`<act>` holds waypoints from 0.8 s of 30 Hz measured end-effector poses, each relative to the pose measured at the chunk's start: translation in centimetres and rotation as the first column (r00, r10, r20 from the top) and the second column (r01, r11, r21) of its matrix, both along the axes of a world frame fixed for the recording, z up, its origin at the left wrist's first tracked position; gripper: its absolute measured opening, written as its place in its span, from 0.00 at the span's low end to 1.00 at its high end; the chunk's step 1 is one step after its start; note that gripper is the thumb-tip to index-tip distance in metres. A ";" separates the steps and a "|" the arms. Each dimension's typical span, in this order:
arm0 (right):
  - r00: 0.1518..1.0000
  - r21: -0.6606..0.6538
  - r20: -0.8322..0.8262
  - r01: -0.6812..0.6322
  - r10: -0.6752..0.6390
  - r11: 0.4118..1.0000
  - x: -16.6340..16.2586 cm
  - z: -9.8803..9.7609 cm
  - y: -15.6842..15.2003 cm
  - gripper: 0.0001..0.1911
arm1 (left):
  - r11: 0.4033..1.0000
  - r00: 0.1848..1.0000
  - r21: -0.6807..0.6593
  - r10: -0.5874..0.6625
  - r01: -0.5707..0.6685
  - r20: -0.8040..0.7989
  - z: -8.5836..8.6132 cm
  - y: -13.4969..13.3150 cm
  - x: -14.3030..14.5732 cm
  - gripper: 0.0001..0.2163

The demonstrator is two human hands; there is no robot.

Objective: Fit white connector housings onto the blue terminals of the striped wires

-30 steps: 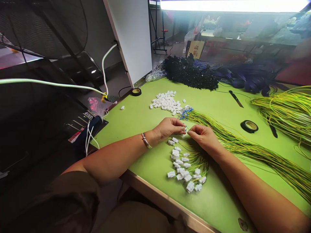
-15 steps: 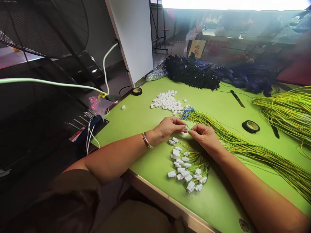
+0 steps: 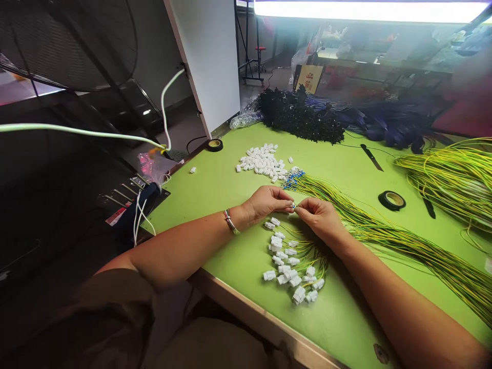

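Note:
My left hand (image 3: 265, 202) is closed in a pinch on a small white connector housing (image 3: 292, 204), mostly hidden by the fingertips. Close beside it, my right hand (image 3: 321, 218) pinches a thin yellow-green wire (image 3: 295, 206) whose blue-marked end is at the housing. How deep the wire sits in it I cannot tell. Below the hands lie several white connectors with wires attached (image 3: 284, 269). Beyond the fingers is a heap of loose white housings (image 3: 261, 163). A long bundle of yellow-green wires (image 3: 388, 238) with blue and silver ends (image 3: 294, 178) runs behind my right hand.
On the green table (image 3: 230, 256) are black tape rolls (image 3: 392, 200) (image 3: 214, 145), a dark blade-like tool (image 3: 371, 157) and a coil of yellow-green wire (image 3: 449, 179). Black cable bunches (image 3: 302, 115) lie at the back. A white cord (image 3: 77, 130) crosses on the left.
My fingertips have drawn slightly closer together, and less of the wire's blue end shows between them. The whole view has shifted a little.

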State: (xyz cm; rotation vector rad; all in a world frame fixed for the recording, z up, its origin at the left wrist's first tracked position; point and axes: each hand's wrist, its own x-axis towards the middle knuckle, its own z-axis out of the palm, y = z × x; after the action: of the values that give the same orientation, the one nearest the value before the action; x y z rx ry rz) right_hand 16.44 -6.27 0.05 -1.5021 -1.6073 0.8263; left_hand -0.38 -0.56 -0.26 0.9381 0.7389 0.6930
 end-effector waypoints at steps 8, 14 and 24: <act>1.000 -0.045 -0.031 0.001 -0.003 0.999 0.4 0.0 0.1 0.15 | 0.998 0.999 0.064 -0.023 0.026 -0.045 0.3 0.1 -0.2 0.12; 1.000 -0.024 -0.021 0.018 -0.018 1.000 0.0 -0.1 0.1 0.14 | 1.000 1.000 0.007 0.002 -0.002 -0.023 0.2 0.1 -0.1 0.12; 0.999 0.005 -0.023 0.027 -0.027 1.000 0.0 0.0 0.2 0.14 | 0.991 0.999 0.129 -0.020 0.026 -0.045 -0.2 0.1 0.2 0.12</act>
State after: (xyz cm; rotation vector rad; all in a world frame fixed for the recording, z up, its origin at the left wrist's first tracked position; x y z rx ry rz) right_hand 16.40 -6.09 0.06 -1.5019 -1.5678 0.8208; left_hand -0.16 -0.47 -0.50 1.0815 0.7265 0.7085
